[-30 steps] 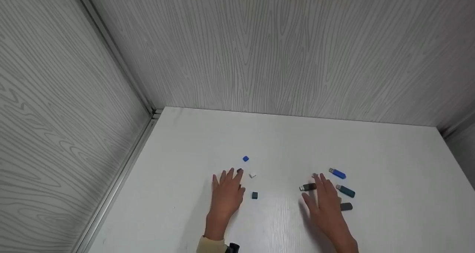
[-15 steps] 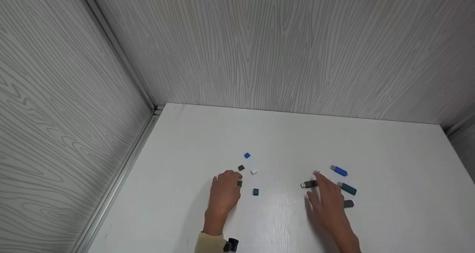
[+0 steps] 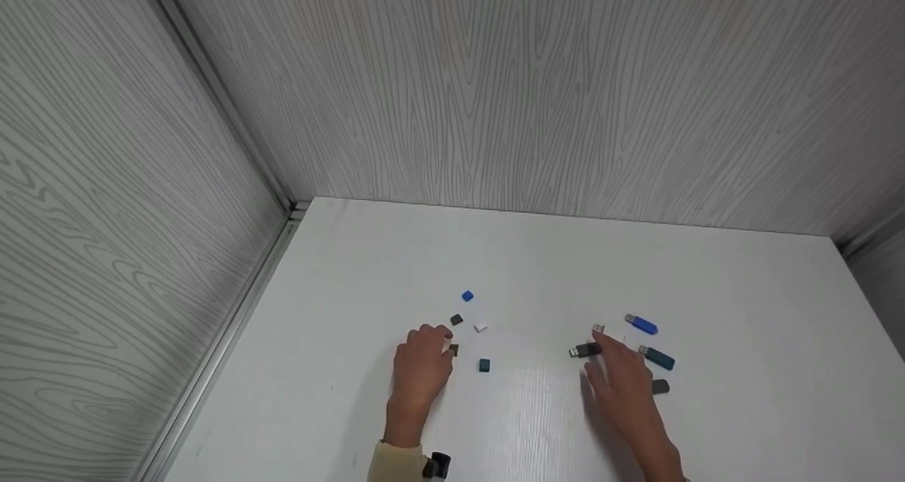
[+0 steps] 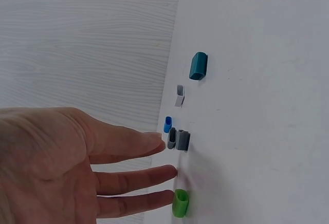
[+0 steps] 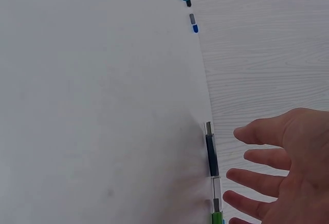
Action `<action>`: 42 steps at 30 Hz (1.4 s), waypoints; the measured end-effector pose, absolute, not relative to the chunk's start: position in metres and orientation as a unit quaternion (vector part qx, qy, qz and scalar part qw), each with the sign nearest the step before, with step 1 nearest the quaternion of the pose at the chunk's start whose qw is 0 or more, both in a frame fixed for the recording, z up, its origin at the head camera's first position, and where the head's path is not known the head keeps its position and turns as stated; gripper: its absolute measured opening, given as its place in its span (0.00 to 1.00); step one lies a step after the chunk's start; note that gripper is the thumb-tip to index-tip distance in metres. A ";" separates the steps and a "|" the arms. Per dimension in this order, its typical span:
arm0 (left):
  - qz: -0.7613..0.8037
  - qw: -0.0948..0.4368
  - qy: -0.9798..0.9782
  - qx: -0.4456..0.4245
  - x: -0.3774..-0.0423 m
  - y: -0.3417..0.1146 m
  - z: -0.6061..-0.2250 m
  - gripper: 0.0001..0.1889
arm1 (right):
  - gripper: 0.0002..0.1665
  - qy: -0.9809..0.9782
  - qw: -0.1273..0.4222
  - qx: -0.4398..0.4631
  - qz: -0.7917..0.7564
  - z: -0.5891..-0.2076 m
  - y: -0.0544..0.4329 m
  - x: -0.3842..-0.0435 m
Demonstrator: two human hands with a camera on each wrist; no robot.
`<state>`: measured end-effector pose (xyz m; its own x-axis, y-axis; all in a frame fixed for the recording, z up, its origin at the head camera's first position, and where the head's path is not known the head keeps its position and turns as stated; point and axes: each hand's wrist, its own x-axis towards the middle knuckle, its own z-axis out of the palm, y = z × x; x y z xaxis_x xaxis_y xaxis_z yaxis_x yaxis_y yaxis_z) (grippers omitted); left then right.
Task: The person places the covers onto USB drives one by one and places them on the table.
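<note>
My left hand [image 3: 421, 365] hovers over the table by several small USB caps, its fingers loosely bent and holding nothing. Near its thumb lie two dark caps [image 3: 457, 319], with a blue cap [image 3: 468, 296], a white cap [image 3: 481, 327] and a teal cap [image 3: 484, 365] around them. A green cap [image 4: 180, 203] shows at the fingertips in the left wrist view. My right hand [image 3: 622, 379], relaxed, hangs over uncapped USB sticks: a black one [image 3: 585, 350], a blue one [image 3: 642, 324], a teal one [image 3: 657, 357] and a dark grey one [image 3: 660, 386], partly hidden. Another plug [image 3: 598, 328] pokes out past its fingers.
The white tabletop [image 3: 537, 270] ends at a grey wood-grain back panel [image 3: 495, 114]. A similar side panel [image 3: 106, 220] with a metal frame edge stands on the left. A dark strap [image 3: 438, 464] is on my left wrist by the beige sleeve [image 3: 396, 462].
My left fingers, spread out before, have bent and drawn back, baring the dark caps. My right fingers have bent a little. The caps and sticks lie as they were.
</note>
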<state>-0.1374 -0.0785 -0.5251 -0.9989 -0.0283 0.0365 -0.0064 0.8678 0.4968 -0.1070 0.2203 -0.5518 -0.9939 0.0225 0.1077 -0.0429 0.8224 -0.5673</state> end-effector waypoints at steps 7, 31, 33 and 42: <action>-0.258 0.015 -0.966 0.000 -0.140 -0.083 -0.526 0.13 | 0.30 -0.947 0.052 0.008 0.316 -0.550 0.219 -0.113; -0.237 0.017 -0.971 0.007 -0.143 -0.077 -0.535 0.09 | 0.31 -0.954 -0.003 -0.017 0.299 -0.552 0.220 -0.117; -0.233 0.019 -0.972 0.007 -0.143 -0.077 -0.535 0.08 | 0.31 -0.955 -0.008 -0.017 0.297 -0.553 0.220 -0.118; -0.246 0.020 -0.969 0.017 -0.142 -0.078 -0.538 0.07 | 0.29 -0.961 0.001 -0.009 0.276 -0.554 0.221 -0.120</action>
